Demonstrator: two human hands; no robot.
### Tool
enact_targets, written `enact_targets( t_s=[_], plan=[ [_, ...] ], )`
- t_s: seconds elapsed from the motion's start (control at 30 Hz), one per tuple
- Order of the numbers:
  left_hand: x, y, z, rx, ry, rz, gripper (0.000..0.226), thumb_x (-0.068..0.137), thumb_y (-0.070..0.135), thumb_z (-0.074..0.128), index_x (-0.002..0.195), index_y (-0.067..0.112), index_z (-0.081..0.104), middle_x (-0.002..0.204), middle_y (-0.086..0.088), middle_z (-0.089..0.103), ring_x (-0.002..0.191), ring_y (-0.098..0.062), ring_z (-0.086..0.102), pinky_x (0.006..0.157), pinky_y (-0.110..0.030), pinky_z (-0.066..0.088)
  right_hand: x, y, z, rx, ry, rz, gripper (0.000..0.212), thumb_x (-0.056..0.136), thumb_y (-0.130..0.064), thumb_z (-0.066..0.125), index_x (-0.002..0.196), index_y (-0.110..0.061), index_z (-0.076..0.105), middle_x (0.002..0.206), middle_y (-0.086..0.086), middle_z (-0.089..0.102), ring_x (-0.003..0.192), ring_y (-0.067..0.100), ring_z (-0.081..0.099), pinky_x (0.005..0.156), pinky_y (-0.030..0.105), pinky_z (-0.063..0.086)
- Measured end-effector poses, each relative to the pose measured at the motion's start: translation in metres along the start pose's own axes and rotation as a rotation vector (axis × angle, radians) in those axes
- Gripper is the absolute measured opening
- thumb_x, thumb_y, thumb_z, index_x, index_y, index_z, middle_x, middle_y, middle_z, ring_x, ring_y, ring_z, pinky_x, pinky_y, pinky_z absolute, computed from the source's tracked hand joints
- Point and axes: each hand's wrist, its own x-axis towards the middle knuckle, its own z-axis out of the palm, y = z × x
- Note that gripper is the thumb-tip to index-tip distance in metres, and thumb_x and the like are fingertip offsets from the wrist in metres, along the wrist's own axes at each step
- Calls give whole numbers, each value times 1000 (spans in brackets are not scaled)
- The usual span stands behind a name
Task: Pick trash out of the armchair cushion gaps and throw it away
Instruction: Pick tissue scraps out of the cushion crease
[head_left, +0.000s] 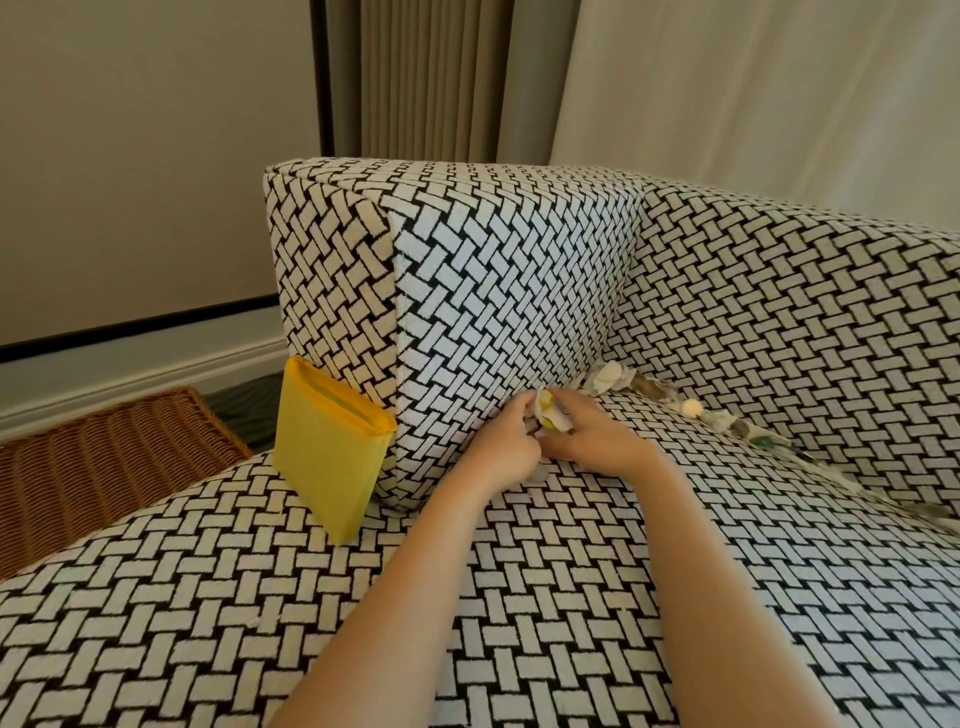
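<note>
Both the left hand (506, 451) and the right hand (597, 446) curl their fingers round a crumpled paper wad (549, 415) at the armchair's (519, 291) corner gap. More trash (737, 428) lines the gap behind the seat cushion (519, 582). A yellow bag (332, 457) leans against the armrest, contents hidden, with a wicker basket (104, 452) beyond.

Nothing here can be read: no text, label, brand, number or sign. The crumpled white-and-yellow paper trash (549, 420), held between the left hand (506, 449) and right hand (597, 441), shows coloured patches, but any print on it is too small and creased to make out. The flat yellow plastic bag (327, 457) shows a plain face.
</note>
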Motion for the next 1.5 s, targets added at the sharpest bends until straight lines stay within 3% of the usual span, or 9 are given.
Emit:
enact_targets(
  t_s=[0.17,0.33,0.5,0.67,0.8,1.03,1.2,1.4,1.5],
  plan=[
    [18,7,-5,-288,-75,-58,48,92,1,37,138,15,43,144,-4,40,132,-19,36,113,-30,24,14,-3,16,-191,253,147,69,80,-36,59,138,-12,30,139,11,41,130,31,33,108,46,21],
    [23,3,-3,-349,-87,-20,43,96,6,33,136,12,46,133,3,47,122,-12,42,102,-20,29,22,-11,14,-265,266,230,69,84,-33,52,142,-9,22,148,12,26,135,35,20,109,49,16],
    [26,3,6,-219,-2,9,51,92,-1,28,136,17,47,119,-1,57,96,-7,42,64,-6,27,29,-11,10,-349,218,289,53,88,-27,44,137,-8,37,151,10,19,136,36,14,110,49,15],
    [26,-2,6,-26,-36,-31,61,86,-5,29,142,19,39,82,2,53,64,-7,46,52,-14,34,33,-11,10,-339,228,299,40,88,-27,48,126,-14,52,150,8,20,137,36,10,110,50,13],
    [15,-2,8,-28,-20,-26,69,85,-7,28,148,20,24,129,-7,52,60,-2,49,39,-2,37,39,-11,10,-377,224,325,39,88,-28,46,124,-13,53,144,9,32,136,33,17,107,53,17],
    [18,-4,5,-92,-25,-56,61,87,-5,27,145,14,32,140,-8,44,69,-1,49,53,-3,42,46,-10,19,-524,347,299,27,89,-8,42,113,-8,55,121,13,54,120,31,41,99,45,31],
    [26,-6,4,-162,-48,-85,51,85,-8,30,121,20,54,75,1,44,63,-9,39,54,-18,36,38,1,1,-63,543,153,16,89,-2,38,82,-6,52,79,9,56,74,23,53,55,26,37],
    [25,-4,0,-299,-49,-140,19,87,2,41,92,16,52,87,2,48,85,-13,42,68,-21,32,31,9,-10,438,497,176,30,96,-14,35,69,-18,46,70,0,49,61,13,44,54,23,34],
    [27,-5,0,-348,-40,-166,41,87,32,47,120,11,55,118,-3,53,110,-17,47,95,-30,35,32,7,-11,555,500,151,29,96,-19,39,68,-20,48,72,2,51,69,16,48,63,28,39]
  ],
)
